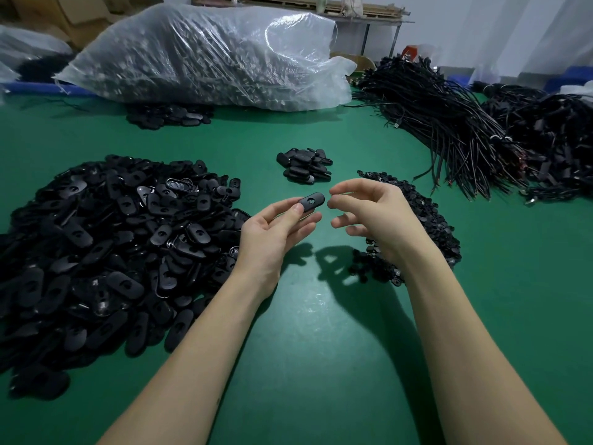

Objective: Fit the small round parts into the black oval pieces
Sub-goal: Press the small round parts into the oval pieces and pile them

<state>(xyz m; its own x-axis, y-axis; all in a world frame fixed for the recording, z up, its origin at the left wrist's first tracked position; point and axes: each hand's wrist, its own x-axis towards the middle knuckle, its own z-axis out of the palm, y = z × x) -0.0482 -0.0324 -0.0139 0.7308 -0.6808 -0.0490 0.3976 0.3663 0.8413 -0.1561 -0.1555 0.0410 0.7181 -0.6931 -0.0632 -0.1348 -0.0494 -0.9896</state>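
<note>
Both hands are up over the green table point(321, 316): the left hand point(272, 232) pinches a black oval piece point(310, 201), while the right hand point(372, 213) has its fingertips pinched together right beside it, can't tell if anything's in them. Big oval pile point(106, 239) left, small round parts point(417, 226) under the right wrist. Further back, a little stack point(305, 165), cable bundles point(449, 123) and a huge plastic bag point(205, 56).

Assembly workshop: heaped black parts point(106, 239), bundled cables point(449, 123).
</note>
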